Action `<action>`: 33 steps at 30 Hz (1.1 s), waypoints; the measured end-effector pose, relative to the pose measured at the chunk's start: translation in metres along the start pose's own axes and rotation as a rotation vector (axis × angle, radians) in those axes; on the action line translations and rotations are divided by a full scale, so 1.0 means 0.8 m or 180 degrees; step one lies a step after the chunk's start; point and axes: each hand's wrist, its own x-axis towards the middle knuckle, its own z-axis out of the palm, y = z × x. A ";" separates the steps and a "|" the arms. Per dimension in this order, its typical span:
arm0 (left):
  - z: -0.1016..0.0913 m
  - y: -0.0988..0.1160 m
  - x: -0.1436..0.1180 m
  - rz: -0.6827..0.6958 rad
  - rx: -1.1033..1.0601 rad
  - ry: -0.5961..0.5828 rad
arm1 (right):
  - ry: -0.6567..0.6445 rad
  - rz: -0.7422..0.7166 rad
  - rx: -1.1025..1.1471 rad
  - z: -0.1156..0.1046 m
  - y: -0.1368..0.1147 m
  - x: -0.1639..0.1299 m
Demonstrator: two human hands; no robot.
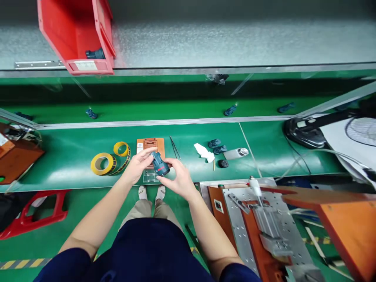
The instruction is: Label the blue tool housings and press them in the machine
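Observation:
A dark blue power-tool battery pack (160,164) with a red mark is held tilted between both hands, above the front of the bench. My left hand (139,164) grips its narrower upper end, fingers closed on it. With thumb and fingers, my right hand (178,177) holds the wider end from the right. Beneath and behind them lies an orange fixture (160,145) with a white label, partly hidden by my left hand. A clear plastic piece (150,176) is at its front edge. Black tweezers (174,147) lie just right of the fixture.
Left are rolls of yellow tape labels (100,163). Right lie white paper (204,152), more battery packs (219,149), a white bottle (235,153) and a black round cap (223,163). A red bin (85,66) sits on the shelf above; a metal clamp machine (270,223) stands front right.

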 end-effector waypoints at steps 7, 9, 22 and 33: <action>0.069 0.072 -0.029 0.0212 -0.0327 -0.0165 | -0.0009 0.0612 0.1545 -0.057 -0.043 -0.036; 0.086 0.076 -0.035 0.0339 -0.0370 -0.0207 | -0.0138 0.0857 0.2038 -0.064 -0.048 -0.042; 0.159 0.086 -0.035 0.0781 -0.0473 -0.0281 | -0.0335 0.1618 0.4433 -0.084 -0.082 -0.062; 0.171 0.116 -0.033 0.1011 0.1426 0.0209 | 0.0322 0.1440 0.2952 -0.073 -0.079 -0.070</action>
